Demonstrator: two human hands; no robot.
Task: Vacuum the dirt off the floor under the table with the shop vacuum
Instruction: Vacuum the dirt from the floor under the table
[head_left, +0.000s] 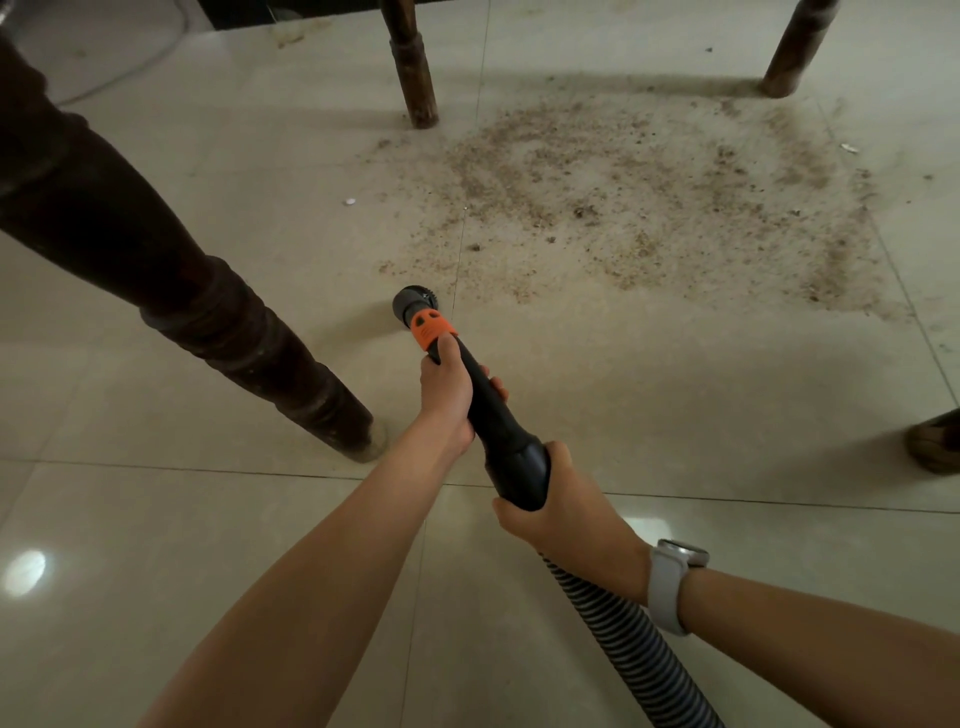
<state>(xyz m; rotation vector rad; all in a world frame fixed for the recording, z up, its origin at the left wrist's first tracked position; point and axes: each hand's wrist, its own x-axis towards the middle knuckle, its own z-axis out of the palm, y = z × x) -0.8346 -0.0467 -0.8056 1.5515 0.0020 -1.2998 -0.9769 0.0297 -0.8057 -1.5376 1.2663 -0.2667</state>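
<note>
Both hands (447, 400) grip smooth black nozzle (488, 410); gritty dirt (649, 202) ahead.

dirt (649, 208) btwn table legs (415, 78), nozzle (410, 306) before

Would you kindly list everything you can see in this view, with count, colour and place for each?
vacuum nozzle: one, black with an orange collar, centre, its tip just short of the dirt
vacuum hose: one, black ribbed, running from the nozzle to the lower right edge
dirt patch: one, brown crumbs, spread over the floor between the far legs
table legs: four in view, dark brown wood; near left, far centre, far right, right edge
floor tiles: pale beige, glossy, everywhere
white scraps: two, small, left and right of the dirt
watch: one, grey-white, on the right wrist
left hand: grips the nozzle below the orange collar
right hand: grips the nozzle's wide rear end
</note>
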